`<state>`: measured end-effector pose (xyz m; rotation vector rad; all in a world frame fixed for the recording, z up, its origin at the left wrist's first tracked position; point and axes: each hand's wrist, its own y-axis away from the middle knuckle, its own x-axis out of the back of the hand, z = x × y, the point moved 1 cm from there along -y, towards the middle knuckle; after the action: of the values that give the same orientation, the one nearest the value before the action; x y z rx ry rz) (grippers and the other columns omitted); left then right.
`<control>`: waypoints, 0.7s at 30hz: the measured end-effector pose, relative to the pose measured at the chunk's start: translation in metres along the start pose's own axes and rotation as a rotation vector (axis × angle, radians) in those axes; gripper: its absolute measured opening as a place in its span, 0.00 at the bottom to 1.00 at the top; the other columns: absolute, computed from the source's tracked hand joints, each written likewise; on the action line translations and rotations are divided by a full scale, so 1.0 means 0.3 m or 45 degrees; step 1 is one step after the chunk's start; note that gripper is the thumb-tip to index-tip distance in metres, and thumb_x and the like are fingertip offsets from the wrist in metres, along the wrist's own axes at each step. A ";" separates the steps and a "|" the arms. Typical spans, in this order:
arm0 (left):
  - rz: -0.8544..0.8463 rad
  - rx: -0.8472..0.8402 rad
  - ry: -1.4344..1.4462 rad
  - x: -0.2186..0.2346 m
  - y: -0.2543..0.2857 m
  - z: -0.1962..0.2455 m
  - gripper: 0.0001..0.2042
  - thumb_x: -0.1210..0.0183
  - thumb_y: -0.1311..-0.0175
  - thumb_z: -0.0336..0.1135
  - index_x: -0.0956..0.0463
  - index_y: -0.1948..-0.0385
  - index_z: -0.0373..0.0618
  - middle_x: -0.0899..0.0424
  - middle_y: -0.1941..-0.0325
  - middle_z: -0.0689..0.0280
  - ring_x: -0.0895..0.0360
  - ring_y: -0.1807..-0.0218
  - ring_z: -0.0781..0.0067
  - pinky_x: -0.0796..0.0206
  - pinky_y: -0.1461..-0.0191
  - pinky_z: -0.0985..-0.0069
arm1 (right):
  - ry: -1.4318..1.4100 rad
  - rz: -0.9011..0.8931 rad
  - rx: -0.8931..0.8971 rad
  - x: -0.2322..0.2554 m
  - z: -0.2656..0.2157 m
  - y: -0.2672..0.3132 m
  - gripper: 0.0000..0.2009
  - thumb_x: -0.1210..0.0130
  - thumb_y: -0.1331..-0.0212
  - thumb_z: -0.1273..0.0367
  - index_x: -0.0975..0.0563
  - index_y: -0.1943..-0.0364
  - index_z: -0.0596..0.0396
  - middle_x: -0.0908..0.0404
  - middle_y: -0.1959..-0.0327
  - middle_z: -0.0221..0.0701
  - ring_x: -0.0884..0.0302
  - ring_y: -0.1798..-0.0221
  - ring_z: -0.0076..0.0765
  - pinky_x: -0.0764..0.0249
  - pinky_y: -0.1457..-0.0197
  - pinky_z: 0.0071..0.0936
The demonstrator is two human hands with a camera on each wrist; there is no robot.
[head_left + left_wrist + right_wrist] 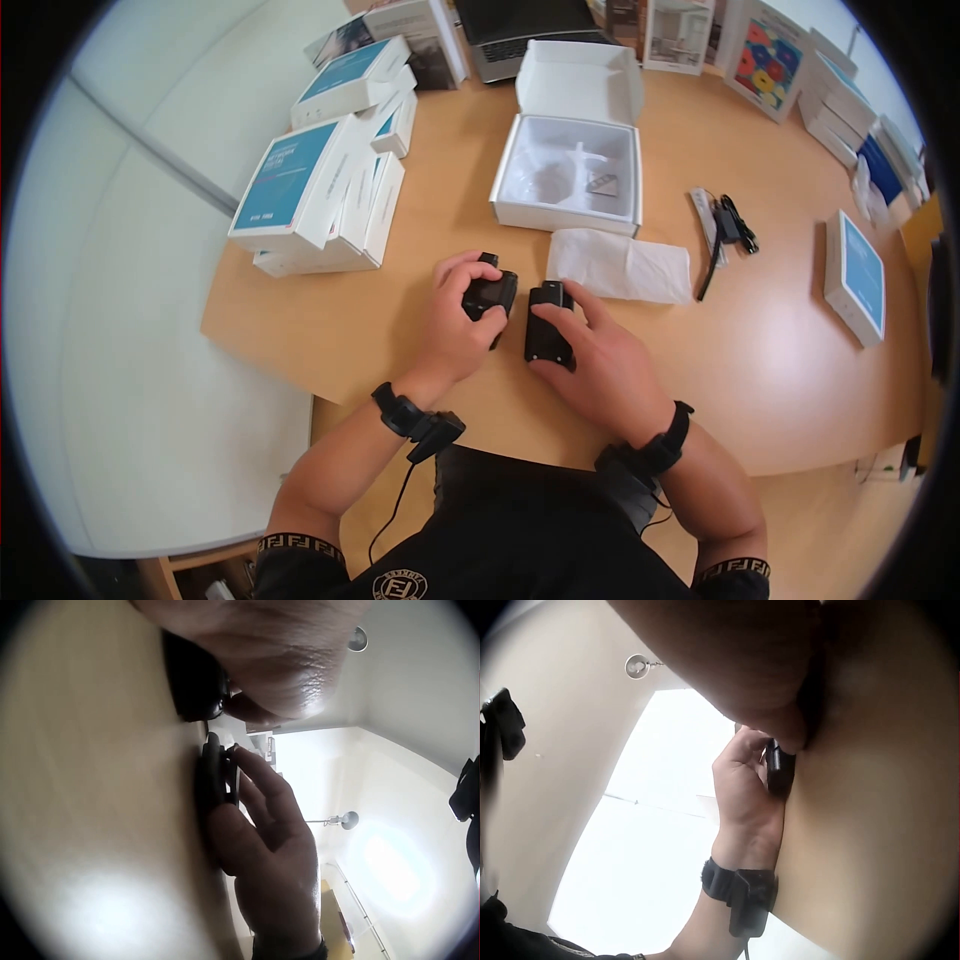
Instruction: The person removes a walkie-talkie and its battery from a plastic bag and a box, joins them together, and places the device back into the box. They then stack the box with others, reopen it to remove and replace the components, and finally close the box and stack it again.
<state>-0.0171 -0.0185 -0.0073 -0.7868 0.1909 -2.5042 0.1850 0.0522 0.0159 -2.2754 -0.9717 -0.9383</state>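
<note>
In the head view my left hand (455, 325) grips a small, black, boxy device (490, 292) close over the desk, thumb on its near side and fingers over the far side. Just to its right, my right hand (612, 355) holds a flat black rectangular device (547, 338) between thumb and fingers. A narrow gap separates the two devices. The left wrist view shows the right-hand device (212, 776) edge-on, low at the desk surface. From the right wrist, the left-hand device (780, 766) appears as a rounded black end, partly hidden by fingers.
Beyond the hands are a white cloth-like sheet (620, 265) and an open white box (565, 215). Stacked blue-and-white boxes (290, 185) stand left. Black cable and adapter (728, 228) lie right, near another box (857, 280). A laptop (530, 40) and books stand behind.
</note>
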 end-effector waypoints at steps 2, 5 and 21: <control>-0.005 0.003 0.003 -0.001 -0.001 -0.007 0.17 0.39 0.50 0.27 0.24 0.55 0.43 0.29 0.38 0.51 0.28 0.37 0.50 0.35 0.34 0.62 | -0.017 0.011 -0.019 -0.001 0.003 0.003 0.27 0.31 0.47 0.61 0.25 0.41 0.42 0.31 0.31 0.46 0.16 0.53 0.55 0.19 0.52 0.44; -0.003 -0.056 0.002 -0.011 -0.005 -0.033 0.17 0.39 0.51 0.27 0.24 0.55 0.43 0.28 0.39 0.51 0.28 0.38 0.50 0.35 0.34 0.62 | -0.027 0.061 -0.029 0.006 0.010 0.012 0.27 0.31 0.47 0.61 0.26 0.40 0.41 0.33 0.31 0.52 0.16 0.54 0.58 0.19 0.52 0.45; 0.022 -0.027 0.056 -0.015 -0.012 -0.056 0.17 0.38 0.50 0.27 0.23 0.56 0.43 0.25 0.41 0.53 0.24 0.42 0.54 0.32 0.38 0.65 | 0.026 0.515 -0.197 0.057 0.127 -0.023 0.24 0.34 0.40 0.58 0.23 0.42 0.49 0.27 0.37 0.49 0.16 0.52 0.52 0.20 0.49 0.41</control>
<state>-0.0250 -0.0134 -0.0222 -0.7362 0.2390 -2.5088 0.2036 0.0888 0.0053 -2.4555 -0.4128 -0.8785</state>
